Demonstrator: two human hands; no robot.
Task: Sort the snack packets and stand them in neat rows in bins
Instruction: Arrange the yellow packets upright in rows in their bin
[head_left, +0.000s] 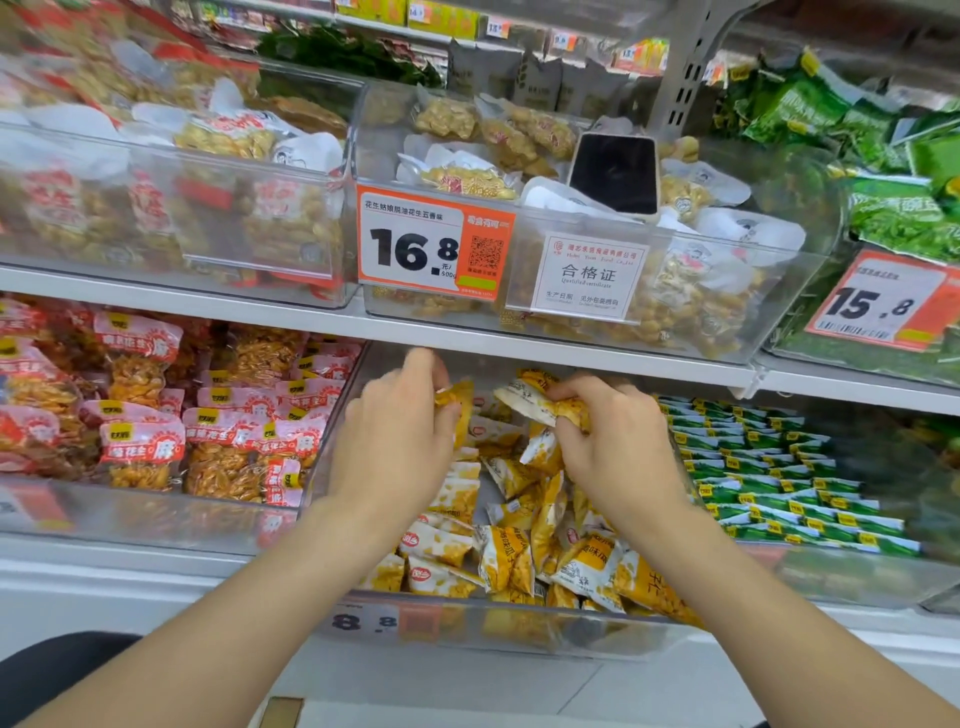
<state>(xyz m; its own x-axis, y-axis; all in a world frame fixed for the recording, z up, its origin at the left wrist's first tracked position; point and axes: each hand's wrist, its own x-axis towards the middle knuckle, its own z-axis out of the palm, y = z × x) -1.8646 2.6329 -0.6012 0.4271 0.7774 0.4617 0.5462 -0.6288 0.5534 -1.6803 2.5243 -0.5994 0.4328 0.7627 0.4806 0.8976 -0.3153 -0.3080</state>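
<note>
While both hands reach into the back of the clear middle bin (545, 631) on the lower shelf, each one holds a snack packet: the left hand (400, 436) pinches a yellow packet (460, 410) between thumb and curled fingers, and the right hand (618, 447) closes its fingers round a white-ended packet (530, 405), which lies tilted with its free end towards the left. The step in hand looks like starting a row at the rear, just under the shelf edge (519, 345). To do it well, each packet wants turning so that its printed face looks forward and its sealed end points up, then setting down on edge against the back wall or its neighbour, so it cannot topple. The loose packets (519, 551) lie heaped every which way across the middle and front of the bin, so a bare strip is best cleared before anything is stood there. A light hold near the top seam should spare the contents from being crushed. The green packets (779, 483) in the bin to the right, already standing in tidy lines, give a fair pattern to copy, and the red packets (208, 436) on the left belong to their own bin.
</note>
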